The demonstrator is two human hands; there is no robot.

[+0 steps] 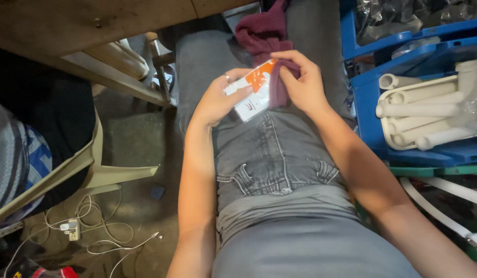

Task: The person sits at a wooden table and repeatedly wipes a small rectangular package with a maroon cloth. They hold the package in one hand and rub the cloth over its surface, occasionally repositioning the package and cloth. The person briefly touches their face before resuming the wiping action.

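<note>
Packet [250, 91] on the lap — crates [367, 103] right (chair [102, 170] left).

Blue crates [369, 123] right — table [68, 25] left.

Both forearms angled inward over the lap, left hand [218, 98] fingers curled, right hand [303, 82] grip pinched shut

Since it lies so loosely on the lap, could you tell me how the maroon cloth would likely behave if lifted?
The maroon cloth is probably floppy: it drapes in folds over the thigh. It likely weighs little, as the right hand bunches its end against the orange-and-white packet.
</note>
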